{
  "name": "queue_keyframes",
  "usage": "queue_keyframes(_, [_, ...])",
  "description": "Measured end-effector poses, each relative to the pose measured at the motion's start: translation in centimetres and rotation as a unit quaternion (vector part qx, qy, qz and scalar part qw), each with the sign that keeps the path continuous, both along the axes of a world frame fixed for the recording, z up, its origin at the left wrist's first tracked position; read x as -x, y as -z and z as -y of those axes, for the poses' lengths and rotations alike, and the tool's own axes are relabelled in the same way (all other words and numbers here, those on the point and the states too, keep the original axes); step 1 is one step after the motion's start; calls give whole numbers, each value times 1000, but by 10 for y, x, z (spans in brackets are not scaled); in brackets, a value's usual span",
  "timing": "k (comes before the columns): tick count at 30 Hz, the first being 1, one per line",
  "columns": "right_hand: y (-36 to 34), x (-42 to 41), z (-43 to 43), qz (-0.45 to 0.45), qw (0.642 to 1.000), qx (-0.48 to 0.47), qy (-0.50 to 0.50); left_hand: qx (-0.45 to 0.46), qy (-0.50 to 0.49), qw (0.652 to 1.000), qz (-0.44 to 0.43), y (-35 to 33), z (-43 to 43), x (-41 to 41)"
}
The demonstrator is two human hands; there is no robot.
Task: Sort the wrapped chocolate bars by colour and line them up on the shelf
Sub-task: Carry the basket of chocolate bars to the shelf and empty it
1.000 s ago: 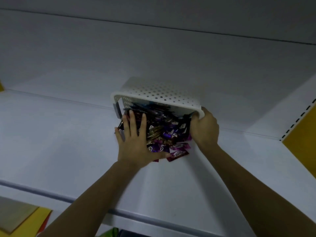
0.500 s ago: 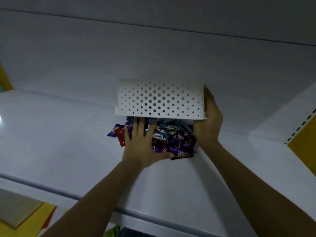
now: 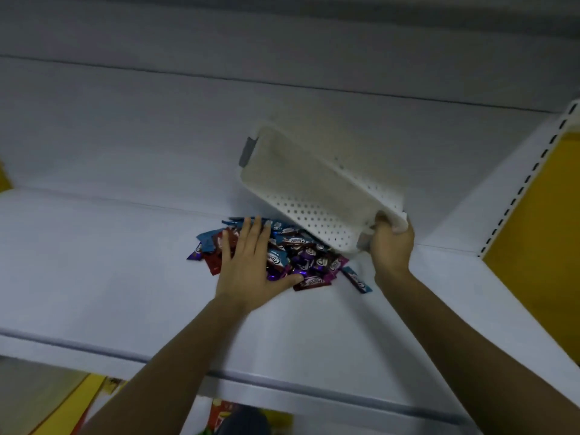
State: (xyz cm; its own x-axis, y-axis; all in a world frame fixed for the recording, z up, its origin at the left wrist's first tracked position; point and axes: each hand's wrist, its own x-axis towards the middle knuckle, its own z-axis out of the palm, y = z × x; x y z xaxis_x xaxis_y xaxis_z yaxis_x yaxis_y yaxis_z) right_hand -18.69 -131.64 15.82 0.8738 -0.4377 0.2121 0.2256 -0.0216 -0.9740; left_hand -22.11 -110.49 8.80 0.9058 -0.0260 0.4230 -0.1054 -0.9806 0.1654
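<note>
1 basket (image 3: 314,189), 1 shelf (image 3: 94,277), choc bars (image 3: 309,260): heap, can't count.

Basket (image 3: 317,186) swung right — bars (image 3: 301,255) spilled out.

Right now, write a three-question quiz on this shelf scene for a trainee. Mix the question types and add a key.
1. True or false: the white basket stands upright on the shelf, full of bars.
2. What does the right hand grip? A: one end of the white basket. B: a single red bar. C: the front edge of the shelf.
3. Fill in: the left hand lies with straight fingers on a mixed-colour ____ of chocolate bars.

Key
1. False: it is tipped over, and the bars lie on the shelf.
2. A.
3. Pile.
</note>
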Motion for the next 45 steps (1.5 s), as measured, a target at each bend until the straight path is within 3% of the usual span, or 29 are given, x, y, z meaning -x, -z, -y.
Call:
queue_keyframes(2, [5,13,10,-29,999,-36,0,30,39,998,47,-3,8,7])
queue_keyframes(4, [9,23,20,-53,996,-76,-11,159,70,981,83,-14,29,9])
queue_keyframes(7, [14,38,35,-78,990,-111,-39,389,109,911,87,-40,81,8])
queue_keyframes(9, [19,49,50,-67,990,-120,-26,437,112,889,76,-55,113,4])
queue_keyframes(12, [25,66,83,-13,996,-74,50,409,134,901,62,-63,148,-3])
queue_keyframes(17, [42,93,133,76,986,-40,146,370,154,915,-50,-69,212,-1])
queue_keyframes(23, [62,98,173,68,992,0,106,460,90,858,-210,-68,258,-21])
queue_keyframes(29, [62,94,170,64,986,0,154,371,46,907,-193,-72,280,-36])
queue_keyframes(35, [64,124,164,-15,987,-7,159,398,78,891,-204,-70,276,-19])
queue_keyframes(39, [74,161,122,13,986,1,166,267,120,948,-124,-59,230,7])
queue_keyframes(41, [80,175,89,52,991,44,115,197,133,968,-78,-50,196,17])
queue_keyframes(45, [81,171,44,79,983,159,-51,165,92,981,-40,-41,131,45])
